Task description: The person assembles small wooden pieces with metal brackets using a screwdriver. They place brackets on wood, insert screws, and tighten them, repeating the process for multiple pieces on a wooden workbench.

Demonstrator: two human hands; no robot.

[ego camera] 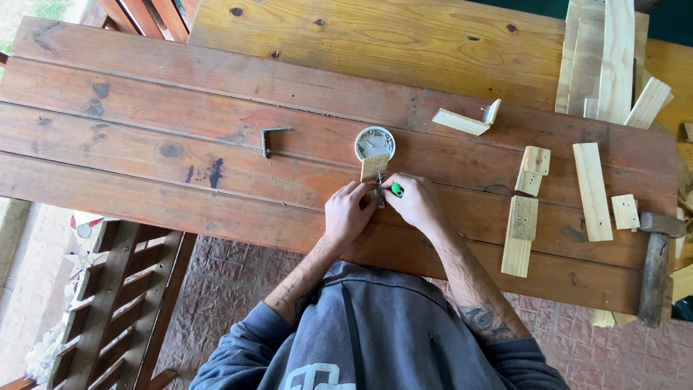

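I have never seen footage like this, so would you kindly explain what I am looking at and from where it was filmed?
There is no machine here: a person works with two bare hands, filmed by one camera worn on the head, looking straight down. That is why you see the grey hoodie at the bottom and the arms reaching away.

The surface is a wooden plank table. The left hand steadies a small wood block. The right hand holds a green-handled tool, probably a screwdriver, against it; its tip is too small to make out. Just beyond the block stands a small white tub of what look like screws.

Also on the table: a metal angle bracket, wood offcuts to the right, and a hammer at the right edge.
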